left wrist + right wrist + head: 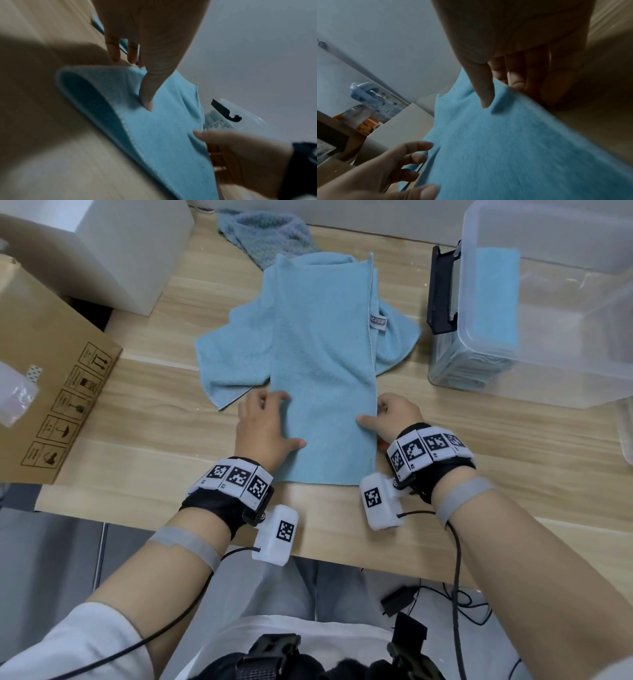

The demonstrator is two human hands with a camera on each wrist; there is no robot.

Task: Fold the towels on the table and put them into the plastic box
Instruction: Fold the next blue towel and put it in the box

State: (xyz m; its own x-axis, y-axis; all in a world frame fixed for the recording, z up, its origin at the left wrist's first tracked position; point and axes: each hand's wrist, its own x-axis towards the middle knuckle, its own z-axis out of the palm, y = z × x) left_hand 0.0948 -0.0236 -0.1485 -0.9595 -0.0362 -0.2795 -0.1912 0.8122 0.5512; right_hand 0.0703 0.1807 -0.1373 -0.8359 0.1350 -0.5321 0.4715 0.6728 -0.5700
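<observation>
Both hands pinching the towel (322, 364) edges — L grip (265, 422) at 9, R grip (394, 416) at 3 — prob. to keep the fold aligned on the desk (154, 433).

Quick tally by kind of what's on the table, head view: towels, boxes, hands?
Light blue towels lying on the table: 2
Knitted blue-green cloth: 1
Clear plastic box: 1
Cardboard box: 1
White box: 1
Hands, left hand, right hand: 2
Total: 8

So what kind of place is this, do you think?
Probably an office or a lab set up for recording, not a home laundry: a wooden table, a cardboard shipping box, and marker-tagged camera bands on both wrists.
</observation>
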